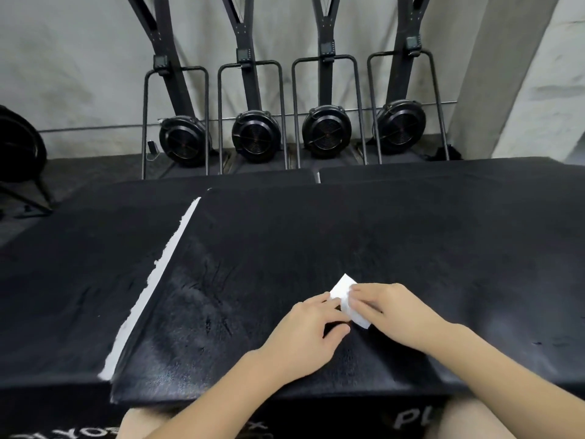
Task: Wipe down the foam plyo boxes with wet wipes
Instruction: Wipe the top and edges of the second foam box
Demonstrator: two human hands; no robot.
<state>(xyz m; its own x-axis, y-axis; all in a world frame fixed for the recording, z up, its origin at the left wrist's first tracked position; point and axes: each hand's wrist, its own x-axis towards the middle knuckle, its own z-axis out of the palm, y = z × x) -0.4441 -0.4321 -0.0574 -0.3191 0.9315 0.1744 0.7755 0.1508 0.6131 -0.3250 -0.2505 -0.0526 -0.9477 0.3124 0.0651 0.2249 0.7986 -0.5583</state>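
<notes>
A pale wall [79,58] is seen across the back, with four black ski-style machines [253,134] stood upright against it, each with a round fan housing near the floor. Below them the view is filled by black foam plyo boxes [316,242] laid close together, their tops worn and scuffed. A strip of white exposed foam [152,280] is shown along the left edge of the middle box, where the cover is torn. White lettering [411,418] is partly visible on the near face of the boxes, too cut off to be read in full. A sheen is seen on the middle box top to the left of the hands.

A white wet wipe [343,288], folded into a small pad, is held on the middle box top between both hands. It is pinched by the left hand [307,331] at its left side, the fingers curled and the thumb tucked under. The right part of the wipe is covered by the right hand [395,312], whose fingers are laid across it and bent over its edge.
</notes>
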